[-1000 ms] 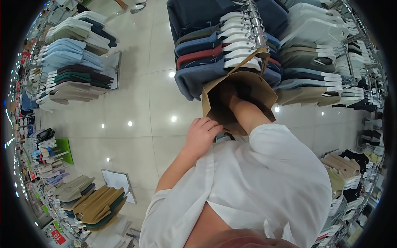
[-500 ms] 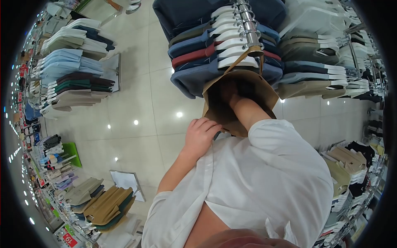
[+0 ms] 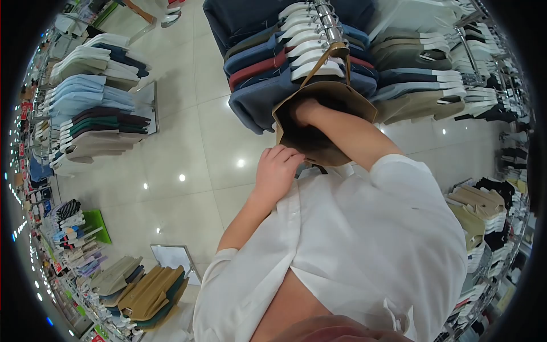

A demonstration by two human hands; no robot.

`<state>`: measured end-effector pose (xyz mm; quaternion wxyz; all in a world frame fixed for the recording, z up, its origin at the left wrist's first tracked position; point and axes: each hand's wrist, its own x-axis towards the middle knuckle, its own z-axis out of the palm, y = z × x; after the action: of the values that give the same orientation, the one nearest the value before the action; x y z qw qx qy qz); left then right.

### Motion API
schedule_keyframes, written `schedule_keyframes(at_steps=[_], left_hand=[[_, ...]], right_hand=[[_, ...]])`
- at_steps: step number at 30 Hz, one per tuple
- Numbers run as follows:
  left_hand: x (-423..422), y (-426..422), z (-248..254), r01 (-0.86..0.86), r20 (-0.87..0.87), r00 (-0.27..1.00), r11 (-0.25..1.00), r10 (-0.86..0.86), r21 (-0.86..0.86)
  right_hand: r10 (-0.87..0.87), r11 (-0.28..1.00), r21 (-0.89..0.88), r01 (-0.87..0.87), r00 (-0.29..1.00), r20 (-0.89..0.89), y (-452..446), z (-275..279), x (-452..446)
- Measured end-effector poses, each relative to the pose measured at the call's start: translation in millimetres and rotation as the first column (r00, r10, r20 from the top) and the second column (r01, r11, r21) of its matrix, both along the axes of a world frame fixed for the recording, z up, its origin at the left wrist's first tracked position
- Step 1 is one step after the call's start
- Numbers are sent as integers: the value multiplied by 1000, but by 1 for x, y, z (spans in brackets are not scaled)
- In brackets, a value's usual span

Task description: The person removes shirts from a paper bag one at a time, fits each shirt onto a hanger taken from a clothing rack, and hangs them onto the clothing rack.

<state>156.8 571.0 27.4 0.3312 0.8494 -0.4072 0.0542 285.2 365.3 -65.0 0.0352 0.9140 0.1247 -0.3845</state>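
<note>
A brown paper bag hangs by its handle from the end of a chrome rail, its mouth facing me. My left hand grips the near rim of the bag with curled fingers. Deep in the opening is my right hand, its wrist bent toward the bag's left inner wall. The fingers of that hand are hidden, as is whatever lies in the dark inside. Just behind the bag, blue, red and dark garments hang in a row on white hangers.
More hanging clothes fill a rack at the right. Racks of shirts and of tan garments line the left side. Pale glossy floor tiles run between them. A person's shoe shows at the top.
My right hand has shifted left within the bag, and more of the forearm shows. My left hand stays at the rim. The whole view has moved slightly.
</note>
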Motion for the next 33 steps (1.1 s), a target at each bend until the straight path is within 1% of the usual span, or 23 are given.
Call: schedule_keyframes(at_steps=[1, 2, 3, 5, 7, 8, 10, 11, 12, 13, 14, 15, 16, 17, 19, 20, 23, 26, 27, 29, 30, 31, 33], left_hand=[[0, 0, -1, 4, 10, 1000, 1000, -4, -12], [2, 1, -2, 8, 23, 1000, 1000, -8, -27], [2, 2, -3, 5, 27, 1000, 999, -4, -42], [3, 1, -6, -1, 33, 999, 997, 3, -82], [4, 2, -6, -21, -1, 1000, 993, 21, -118], [4, 2, -4, -30, -18, 999, 991, 28, -132], [1, -2, 8, -81, -26, 997, 988, 78, -132], [-1, -2, 13, -104, -27, 994, 987, 102, -123], [-1, -1, 17, -65, -54, 997, 995, 60, -80], [-2, -3, 22, -62, -52, 997, 990, 56, -125], [-4, -5, 30, -61, -48, 997, 984, 53, -170], [-4, -8, 38, -61, -43, 998, 975, 53, -215], [-3, -8, 39, 4, -31, 999, 979, -11, -202], [-3, -14, 46, 38, -61, 997, 958, -58, -284], [-9, -28, 67, 97, -115, 980, 893, -163, -439], [-11, -33, 82, 143, -85, 977, 902, -194, -408], [-25, -65, 109, 231, 96, 973, 868, -210, -440], [-54, -108, 132, 307, 223, 946, 873, -236, -379], [-67, -126, 138, 347, 230, 933, 861, -277, -372], [-98, -167, 142, 397, 26, 903, 811, -428, -431], [-113, -185, 143, 407, -73, 886, 842, -459, -355], [-128, -204, 138, 396, -142, 878, 861, -457, -318], [-154, -243, 121, 350, -288, 827, 843, -483, -409]], right_hand=[[10, 999, -35, -13, 996, -93, 0, 32, 2], [-94, 995, -39, 91, 992, -86, 0, 66, -8], [-184, 982, 46, 183, 983, 13, -5, 95, -22], [-367, 918, 230, 322, 910, 193, -27, 137, -57], [-509, 827, 400, 394, 828, 237, -53, 154, -87], [-590, 741, 535, 406, 774, 230, -61, 164, -102], [-737, 512, 775, 370, 652, 176, -73, 187, -129], [-781, 412, 829, 377, 615, 109, -75, 198, -136], [-816, 303, 877, 374, 577, 36, -77, 210, -142], [-839, 188, 915, 358, 542, -40, -78, 217, -147], [-835, -42, 964, 264, 521, -179, -76, 219, -151], [-850, -128, 968, 217, 480, -220, -74, 222, -155], [-857, -211, 963, 167, 443, -264, -72, 226, -158], [-858, -291, 950, 111, 410, -310, -72, 230, -162], [-814, -455, 890, 21, 396, -425, -77, 237, -174], [-786, -529, 848, -25, 392, -479, -82, 241, -181], [-752, -602, 790, -115, 415, -512, -100, 265, -214], [-773, -599, 780, -178, 382, -507, -125, 270, -252], [-784, -589, 788, -181, 368, -501, -133, 269, -267], [-804, -570, 799, -194, 334, -493, -153, 263, -296], [-800, -576, 793, -197, 335, -497, -166, 251, -310], [-794, -591, 780, -208, 323, -515, -180, 243, -326], [-775, -625, 749, -223, 299, -557, -203, 231, -357]])
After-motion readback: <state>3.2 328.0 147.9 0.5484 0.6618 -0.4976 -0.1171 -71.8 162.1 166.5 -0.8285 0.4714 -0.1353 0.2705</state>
